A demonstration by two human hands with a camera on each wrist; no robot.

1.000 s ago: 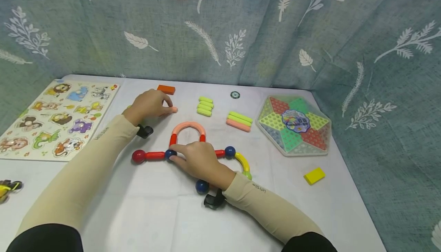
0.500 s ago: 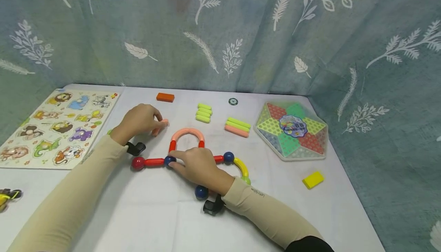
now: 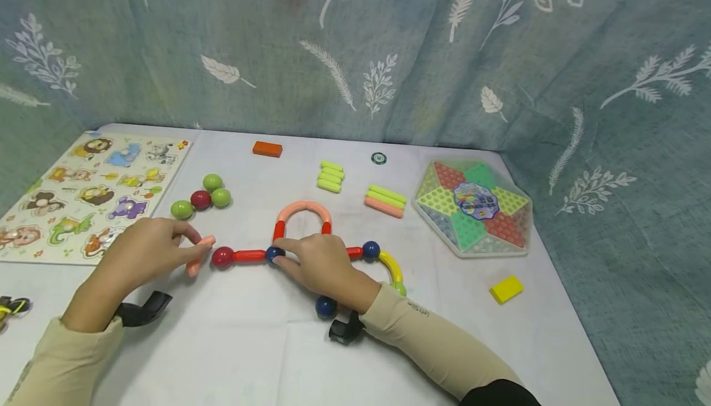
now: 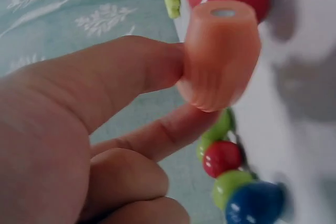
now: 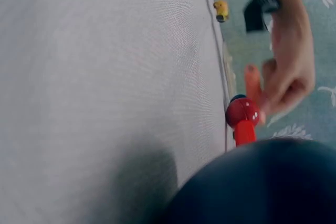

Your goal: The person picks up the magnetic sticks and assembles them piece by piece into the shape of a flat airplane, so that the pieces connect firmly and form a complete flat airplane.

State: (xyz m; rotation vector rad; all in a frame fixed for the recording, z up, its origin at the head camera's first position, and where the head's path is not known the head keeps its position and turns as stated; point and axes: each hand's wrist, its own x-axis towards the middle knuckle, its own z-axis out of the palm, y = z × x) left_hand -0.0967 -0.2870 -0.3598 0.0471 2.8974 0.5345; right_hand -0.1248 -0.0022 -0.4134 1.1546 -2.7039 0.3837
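My left hand (image 3: 150,248) pinches a curved salmon-coloured magnetic stick (image 3: 194,265) between thumb and finger. A grey metal spot shows in the end of this stick (image 4: 223,56) in the left wrist view. Just right of it lies a red ball (image 3: 223,256), joined to a red stick (image 3: 249,256). At that stick's other end my right hand (image 3: 322,264) pinches a dark blue ball (image 3: 271,254). A salmon arch (image 3: 302,206) on short red sticks stands out behind. Another blue ball (image 3: 371,250) and a yellow curved stick (image 3: 392,266) continue rightward; my right hand hides the middle.
Green and red balls (image 3: 200,200) lie by the animal puzzle board (image 3: 166,174) at left. Behind are an orange block (image 3: 268,149), short green sticks (image 3: 330,176) and longer sticks (image 3: 386,201). A hexagonal game box (image 3: 474,208) and yellow block (image 3: 506,289) lie right.
My left hand has carried the salmon stick from the back of the table leftward and toward me, beside the red ball. Loose balls behind it came into view. My right hand stays on the blue ball.
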